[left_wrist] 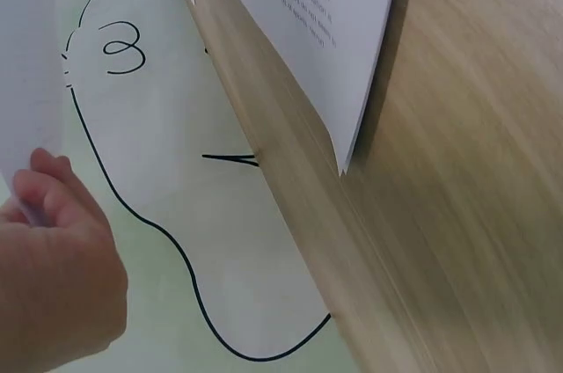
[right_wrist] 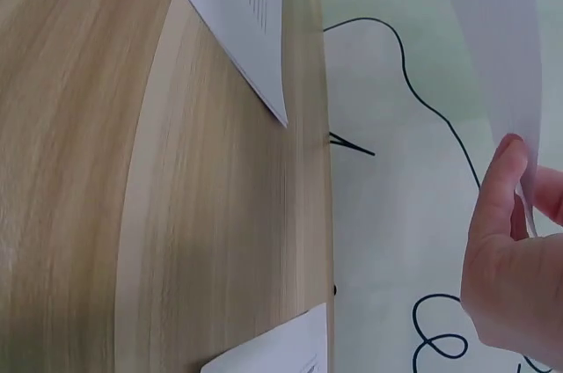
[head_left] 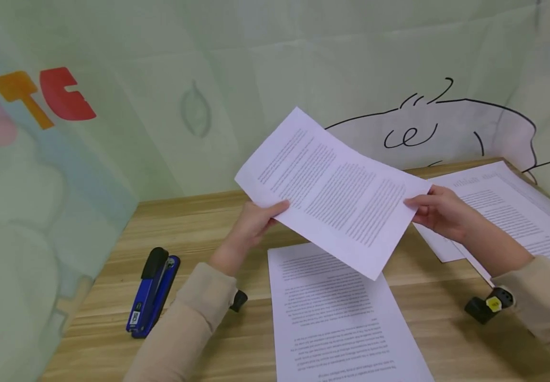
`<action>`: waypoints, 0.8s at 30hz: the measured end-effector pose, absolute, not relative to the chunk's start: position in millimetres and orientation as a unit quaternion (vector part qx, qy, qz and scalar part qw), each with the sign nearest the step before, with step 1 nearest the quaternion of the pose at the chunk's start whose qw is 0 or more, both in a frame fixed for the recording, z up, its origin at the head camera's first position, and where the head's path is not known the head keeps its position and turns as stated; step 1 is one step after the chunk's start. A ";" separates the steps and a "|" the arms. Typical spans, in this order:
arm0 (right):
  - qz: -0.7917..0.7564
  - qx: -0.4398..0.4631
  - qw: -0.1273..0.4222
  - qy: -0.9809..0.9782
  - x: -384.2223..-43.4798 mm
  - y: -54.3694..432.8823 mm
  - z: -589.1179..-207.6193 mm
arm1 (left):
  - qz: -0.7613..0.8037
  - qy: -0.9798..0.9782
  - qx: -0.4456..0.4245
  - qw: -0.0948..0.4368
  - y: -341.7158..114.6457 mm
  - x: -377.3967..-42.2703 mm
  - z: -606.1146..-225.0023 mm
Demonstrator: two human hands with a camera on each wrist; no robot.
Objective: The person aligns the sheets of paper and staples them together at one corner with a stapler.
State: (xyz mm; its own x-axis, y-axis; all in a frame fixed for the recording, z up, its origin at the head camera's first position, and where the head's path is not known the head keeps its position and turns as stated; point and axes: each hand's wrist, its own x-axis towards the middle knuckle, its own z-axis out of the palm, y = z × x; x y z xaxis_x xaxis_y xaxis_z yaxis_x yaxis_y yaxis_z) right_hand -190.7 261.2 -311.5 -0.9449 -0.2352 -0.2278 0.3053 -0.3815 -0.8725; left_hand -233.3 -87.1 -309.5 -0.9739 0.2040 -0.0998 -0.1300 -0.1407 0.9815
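A printed sheet of paper (head_left: 332,185) is held up tilted above the table between both hands. My left hand (head_left: 254,220) pinches its lower left edge, thumb on the printed face. At the right end, my right hand (head_left: 442,212) pinches the sheet near a corner, thumb on top and fingers behind. Both wrist views show the sheet gripped between thumb and fingers, at the left hand (left_wrist: 66,259) and at the right hand (right_wrist: 510,250). Below it on the table lies another printed page (head_left: 332,318), partly covered by the raised sheet in the head view.
A blue and black stapler (head_left: 153,292) lies on the wooden table (head_left: 198,223) at the left. Several printed sheets (head_left: 509,212) are spread at the back right, partly behind the right hand. A pale green printed cloth (head_left: 160,106) hangs behind the table.
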 end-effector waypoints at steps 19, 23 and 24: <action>-0.725 -0.052 0.256 0.638 -200.7 261.5 -314.7 | 0.678 0.689 0.089 0.240 -108.6 -228.9 -307.1; -0.723 -0.079 0.268 0.632 -201.5 259.5 -314.2 | 0.663 0.687 0.113 0.275 -106.9 -226.6 -307.3; -0.721 -0.087 0.268 0.633 -201.8 258.6 -314.2 | 0.658 0.687 0.119 0.285 -106.5 -226.2 -307.5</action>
